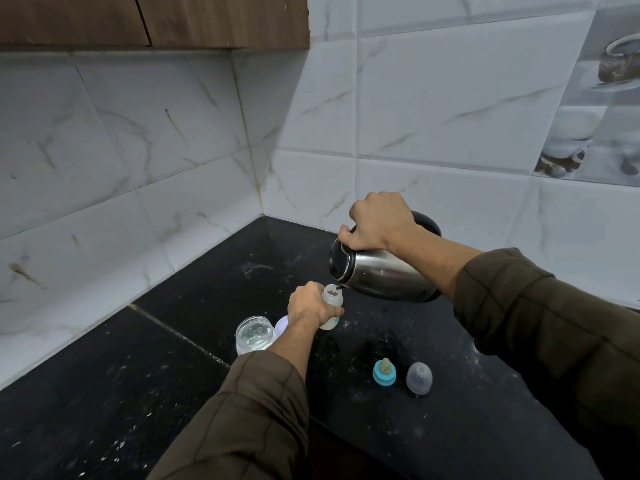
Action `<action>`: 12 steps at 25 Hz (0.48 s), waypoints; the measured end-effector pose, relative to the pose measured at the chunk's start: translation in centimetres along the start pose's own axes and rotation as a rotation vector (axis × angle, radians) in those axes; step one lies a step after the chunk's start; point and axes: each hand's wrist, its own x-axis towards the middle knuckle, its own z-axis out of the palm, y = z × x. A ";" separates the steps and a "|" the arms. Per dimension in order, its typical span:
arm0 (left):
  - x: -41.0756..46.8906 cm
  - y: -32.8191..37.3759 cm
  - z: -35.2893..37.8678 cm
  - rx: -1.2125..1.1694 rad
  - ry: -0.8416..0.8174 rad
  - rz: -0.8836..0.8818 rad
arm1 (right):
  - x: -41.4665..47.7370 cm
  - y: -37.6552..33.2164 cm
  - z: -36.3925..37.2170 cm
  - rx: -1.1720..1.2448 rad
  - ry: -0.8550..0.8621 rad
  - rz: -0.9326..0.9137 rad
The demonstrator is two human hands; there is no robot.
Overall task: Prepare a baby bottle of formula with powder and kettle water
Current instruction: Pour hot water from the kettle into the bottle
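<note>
Pouring the kettle water looks like the step in hand, I'd say. Closest in, the teal teat ring [384, 373] and the clear cap [419, 378] sit loose on the black counter [138, 393], well apart from the action, so capping isn't done yet. A bit further back, an open jar [254, 336] stands just beside the left hand [306, 306], whose fingers are wrapped round the baby bottle [332, 299], holding it upright low over the counter. The bottle's small, translucent and narrow-mouthed, with something pale at the bottom; powder or not, can't tell. Beyond it, the right hand [379, 220] is clamped on the handle of the steel kettle [381, 275], tipped with its spout right at the bottle mouth. Next move probably needs a slow, steady tilt, then levelling off before it overflows.
</note>
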 end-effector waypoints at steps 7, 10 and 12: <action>-0.1 0.0 0.1 0.003 0.005 0.011 | -0.1 0.1 0.1 -0.002 0.000 -0.011; -0.1 0.0 -0.1 0.007 0.006 0.008 | 0.0 0.1 0.1 -0.011 0.001 -0.008; -0.2 0.1 -0.1 0.007 0.007 0.008 | 0.0 0.1 0.0 -0.016 0.003 -0.009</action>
